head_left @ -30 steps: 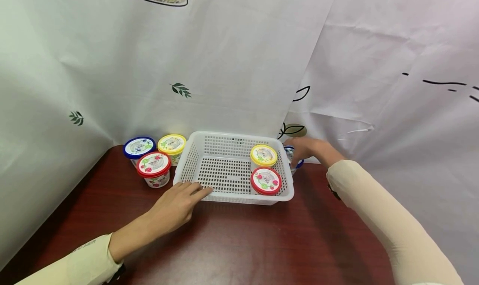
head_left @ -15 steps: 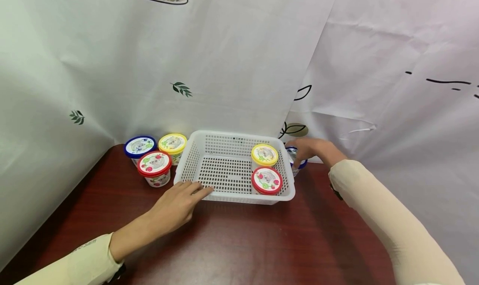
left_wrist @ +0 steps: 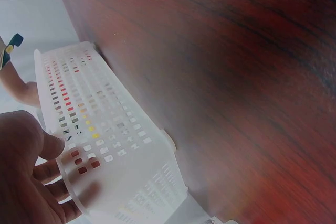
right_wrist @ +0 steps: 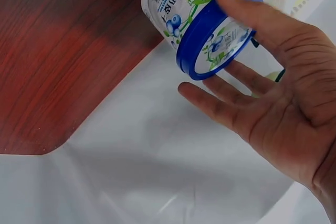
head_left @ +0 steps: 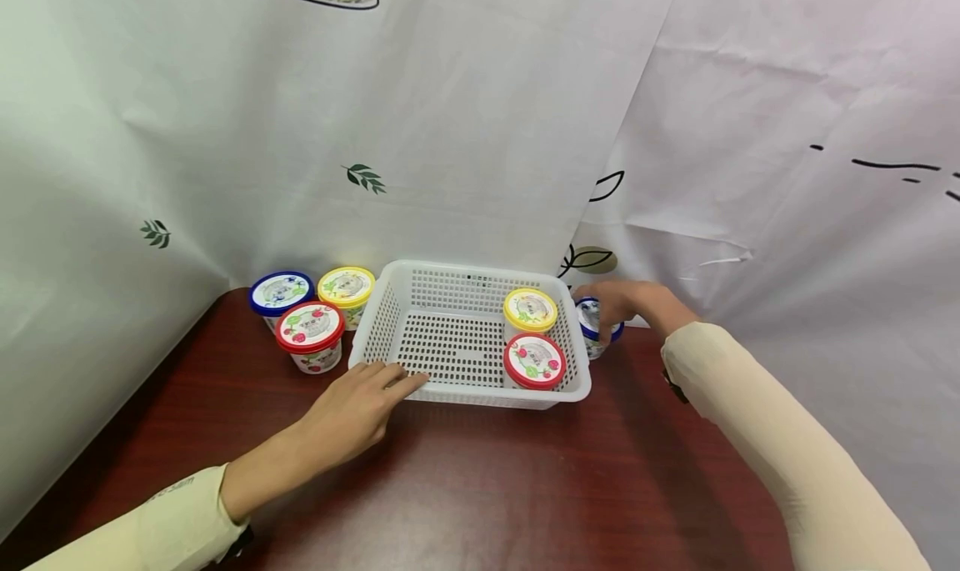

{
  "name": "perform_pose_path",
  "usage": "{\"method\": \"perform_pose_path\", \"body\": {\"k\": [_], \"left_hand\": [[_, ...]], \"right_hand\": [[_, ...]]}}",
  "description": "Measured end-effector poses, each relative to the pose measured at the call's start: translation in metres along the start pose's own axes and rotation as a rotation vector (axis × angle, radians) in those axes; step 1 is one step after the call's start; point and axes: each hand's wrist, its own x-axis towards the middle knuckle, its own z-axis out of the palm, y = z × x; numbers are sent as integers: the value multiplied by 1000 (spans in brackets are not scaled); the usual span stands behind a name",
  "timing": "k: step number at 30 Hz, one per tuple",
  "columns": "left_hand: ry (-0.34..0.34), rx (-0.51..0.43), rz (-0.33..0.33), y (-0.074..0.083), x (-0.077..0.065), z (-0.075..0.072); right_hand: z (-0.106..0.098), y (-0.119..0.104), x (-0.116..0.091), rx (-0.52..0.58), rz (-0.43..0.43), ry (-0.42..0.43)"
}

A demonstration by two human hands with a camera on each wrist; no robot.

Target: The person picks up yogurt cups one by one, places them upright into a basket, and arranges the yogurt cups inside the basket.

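My left hand point(head_left: 365, 403) rests its fingers over the front left rim of a white perforated plastic basket point(head_left: 465, 398), thumb along the front edge. In the left wrist view its fingers point(left_wrist: 47, 171) lie loosely against the basket's wall. Beyond the basket's right end, a blue-lidded paper tub point(right_wrist: 181, 6) with blueberry print stands on the table. My right hand point(head_left: 617, 303) is spread around its lid, the thumb touching the rim and at least one fingertip apart from it. A yellow-lidded tub point(head_left: 530, 308) and a red-lidded tub point(head_left: 535, 363) stand inside the basket's right end.
Left of the basket stand a blue-lidded tub point(head_left: 281, 292), a red-lidded tub point(head_left: 310, 328) and a yellow-lidded tub point(head_left: 347, 288). A white printed cloth point(head_left: 465, 137) hangs behind the dark red wooden table point(head_left: 480, 488).
The blue-lidded tub at the right has shifted slightly right, away from the basket, and more of its lid shows under my right hand. My left hand and the basket have hardly moved.
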Motion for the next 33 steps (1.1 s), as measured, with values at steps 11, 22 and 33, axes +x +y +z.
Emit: {"method": "perform_pose_path", "body": {"k": [11,22,33], "left_hand": [[-1,-6,0,-1,-1,1],[-5,-8,-5,-1,-2,1],[-22,-16,-18,0,-1,1]], "right_hand": [[4,3,-2,5,-11,29],[2,2,-11,-29,-36,17],[1,9,-10,-2,-25,-22]]}}
